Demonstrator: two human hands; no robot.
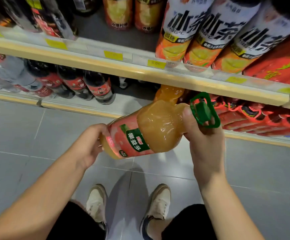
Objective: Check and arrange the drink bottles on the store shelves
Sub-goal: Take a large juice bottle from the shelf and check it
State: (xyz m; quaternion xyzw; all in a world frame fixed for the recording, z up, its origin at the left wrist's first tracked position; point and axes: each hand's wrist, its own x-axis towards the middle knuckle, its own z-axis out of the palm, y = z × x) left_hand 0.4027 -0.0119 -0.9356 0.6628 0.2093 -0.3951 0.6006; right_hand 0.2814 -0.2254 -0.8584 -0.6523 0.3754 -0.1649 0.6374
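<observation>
- We hold the juice bottle (140,135) tilted nearly onto its side, in the air before the lower shelf (78,109).
- Our left hand (90,146) curls its fingers round the base.
- Our right hand (204,137) grips the neck beside the green cap (202,110).

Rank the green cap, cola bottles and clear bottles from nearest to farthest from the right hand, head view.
1. Green cap: at the right hand, on the juice bottle.
2. Cola bottles: lower shelf, left of centre.
3. Clear bottles: lower shelf, far left.
</observation>
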